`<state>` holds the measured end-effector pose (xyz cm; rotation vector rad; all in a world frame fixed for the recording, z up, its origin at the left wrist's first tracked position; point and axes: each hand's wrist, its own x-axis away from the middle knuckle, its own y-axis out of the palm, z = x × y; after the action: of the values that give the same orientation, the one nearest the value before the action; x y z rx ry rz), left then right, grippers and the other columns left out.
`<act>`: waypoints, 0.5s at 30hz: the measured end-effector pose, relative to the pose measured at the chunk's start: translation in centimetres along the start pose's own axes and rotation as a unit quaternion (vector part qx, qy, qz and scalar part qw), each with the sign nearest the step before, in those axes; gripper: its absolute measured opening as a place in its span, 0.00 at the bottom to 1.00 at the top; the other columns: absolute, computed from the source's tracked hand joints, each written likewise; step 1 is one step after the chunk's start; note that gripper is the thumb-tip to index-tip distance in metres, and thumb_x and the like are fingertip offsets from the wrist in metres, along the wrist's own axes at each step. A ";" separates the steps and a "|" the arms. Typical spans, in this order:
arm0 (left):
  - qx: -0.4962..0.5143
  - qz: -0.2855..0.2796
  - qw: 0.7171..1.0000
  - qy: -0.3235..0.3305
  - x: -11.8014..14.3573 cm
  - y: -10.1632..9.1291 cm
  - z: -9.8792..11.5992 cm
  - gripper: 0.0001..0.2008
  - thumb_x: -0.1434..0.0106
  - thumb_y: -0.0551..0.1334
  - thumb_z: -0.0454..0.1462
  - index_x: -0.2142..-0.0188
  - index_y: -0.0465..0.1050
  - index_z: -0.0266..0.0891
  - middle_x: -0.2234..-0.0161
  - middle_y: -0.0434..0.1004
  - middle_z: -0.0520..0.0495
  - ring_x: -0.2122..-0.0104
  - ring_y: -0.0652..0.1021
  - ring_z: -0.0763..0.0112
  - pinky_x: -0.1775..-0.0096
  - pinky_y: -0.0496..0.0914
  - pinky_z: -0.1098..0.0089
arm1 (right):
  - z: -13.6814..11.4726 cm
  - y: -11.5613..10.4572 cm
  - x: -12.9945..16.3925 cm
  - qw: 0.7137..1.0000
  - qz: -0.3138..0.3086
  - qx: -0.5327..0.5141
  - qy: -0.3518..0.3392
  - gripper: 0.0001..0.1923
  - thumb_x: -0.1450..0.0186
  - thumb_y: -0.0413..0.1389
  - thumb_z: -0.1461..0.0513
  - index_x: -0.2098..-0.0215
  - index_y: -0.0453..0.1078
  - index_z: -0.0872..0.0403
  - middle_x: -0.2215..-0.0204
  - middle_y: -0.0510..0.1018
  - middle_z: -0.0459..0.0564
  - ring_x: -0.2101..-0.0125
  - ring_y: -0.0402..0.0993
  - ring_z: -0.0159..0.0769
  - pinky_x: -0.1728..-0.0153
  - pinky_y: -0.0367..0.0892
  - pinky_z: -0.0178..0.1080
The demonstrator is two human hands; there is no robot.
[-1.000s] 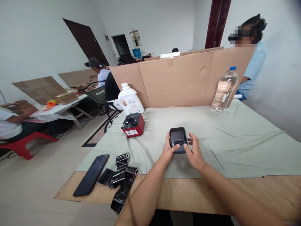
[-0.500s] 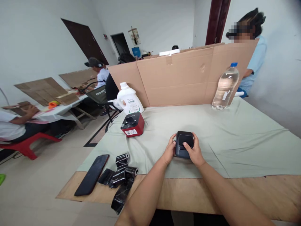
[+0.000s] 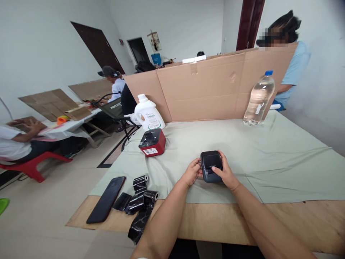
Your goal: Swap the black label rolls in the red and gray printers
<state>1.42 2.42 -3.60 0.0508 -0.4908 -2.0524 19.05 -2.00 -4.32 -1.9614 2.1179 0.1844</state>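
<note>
A small dark portable receipt printer (image 3: 211, 160) is between my hands, just above or on the green cloth; I cannot tell which. My right hand (image 3: 228, 174) grips its right side, the thumb lying across the top near the lid's front edge. At the left side, the curled fingers of my left hand (image 3: 192, 172) hold the edge, partly hidden by the printer. A red and black box-shaped device (image 3: 152, 143) stands farther left. Nearer me are several rolls wrapped in black plastic (image 3: 137, 202), beside a black phone (image 3: 106, 199).
A white jug (image 3: 149, 115) and a clear water bottle (image 3: 259, 99) stand in front of the upright cardboard panel (image 3: 202, 93). Green cloth (image 3: 285, 165) covers most of the wooden table (image 3: 280, 219). Other people sit behind the panel and at a table on the left.
My left hand has slid slightly down and left along the printer's side, its thumb now off the top edge. The printer has turned a little; my right hand still grips it.
</note>
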 end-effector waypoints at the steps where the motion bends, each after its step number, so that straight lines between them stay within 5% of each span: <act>1: 0.000 0.005 1.000 0.000 0.0 0.1 0.0 0.25 0.48 0.67 0.49 0.57 0.66 0.38 0.74 0.76 0.52 0.79 0.77 0.73 0.76 0.72 0.73 | 0.0 -0.2 0.0 1.000 -0.019 -0.014 0.002 0.44 0.42 0.58 0.52 0.32 0.43 0.50 0.38 0.61 0.56 0.40 0.60 0.45 0.38 0.53 0.51; 5: 0.010 0.017 1.000 -0.005 -0.1 0.2 0.2 0.26 0.50 0.68 0.50 0.58 0.66 0.37 0.75 0.75 0.52 0.80 0.77 0.73 0.77 0.72 0.73 | -0.4 -0.7 -0.2 0.996 -0.048 -0.070 0.026 0.42 0.43 0.56 0.55 0.33 0.47 0.49 0.38 0.63 0.53 0.41 0.62 0.45 0.40 0.57 0.50; 8: 0.010 0.025 1.000 -0.011 0.0 0.2 0.3 0.25 0.50 0.68 0.48 0.58 0.67 0.37 0.76 0.73 0.53 0.81 0.75 0.75 0.79 0.71 0.75 | -1.0 -0.7 -0.4 0.996 -0.010 -0.075 0.051 0.36 0.42 0.56 0.52 0.37 0.55 0.50 0.50 0.74 0.53 0.51 0.71 0.44 0.49 0.66 0.48; 12: -0.025 0.009 0.999 -0.033 0.3 0.2 0.3 0.23 0.49 0.67 0.46 0.58 0.67 0.37 0.77 0.71 0.55 0.82 0.73 0.78 0.78 0.69 0.78 | -1.4 -0.9 -0.7 0.993 0.094 -0.029 0.068 0.24 0.40 0.53 0.43 0.58 0.68 0.52 0.68 0.77 0.49 0.66 0.72 0.39 0.63 0.69 0.41; 15: -0.059 -0.022 0.997 -0.050 0.7 0.3 0.2 0.24 0.49 0.67 0.46 0.55 0.67 0.39 0.75 0.72 0.55 0.80 0.74 0.78 0.77 0.68 0.78 | -1.1 -1.2 -1.0 0.986 0.146 0.022 0.074 0.25 0.41 0.51 0.39 0.74 0.63 0.52 0.78 0.70 0.43 0.74 0.66 0.34 0.71 0.63 0.36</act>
<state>1.28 1.71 -3.17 -0.1126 -0.4331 -2.1302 20.19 -1.45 -2.86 -1.6783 2.4778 0.0449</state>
